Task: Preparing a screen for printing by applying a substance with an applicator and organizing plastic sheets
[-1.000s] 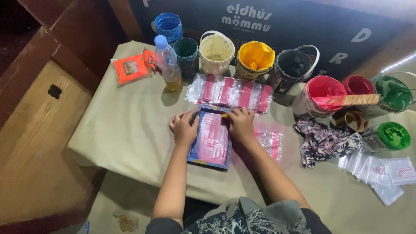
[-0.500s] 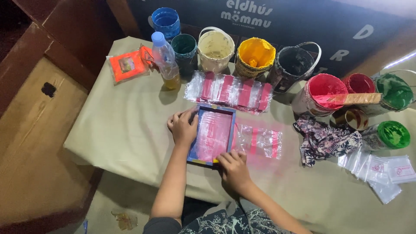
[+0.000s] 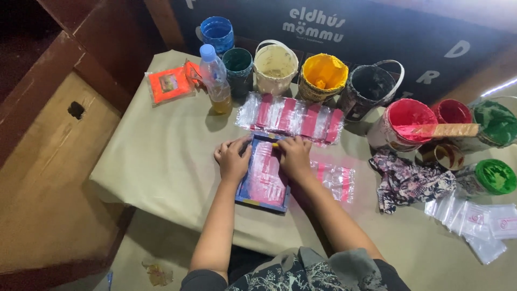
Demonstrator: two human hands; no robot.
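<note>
A small blue-framed printing screen smeared with pink ink lies on the tan-covered table. My left hand grips its left edge near the top corner. At the frame's top end my right hand presses down, closed on a small scraper whose yellow tip peeks out beside the fingers. A clear plastic bag with pink stripes sticks out from under the frame on the right. Just beyond the frame lies a row of clear bags with pink stripes.
Open paint buckets line the far edge: blue, dark green, cream, yellow, black, pink with a stick across it, red, green. A bottle, orange packet, patterned rag and clear bags lie around.
My right hand slid from the frame's top down to its near end, then came back up to the top. My left hand stayed on the frame's left edge.
</note>
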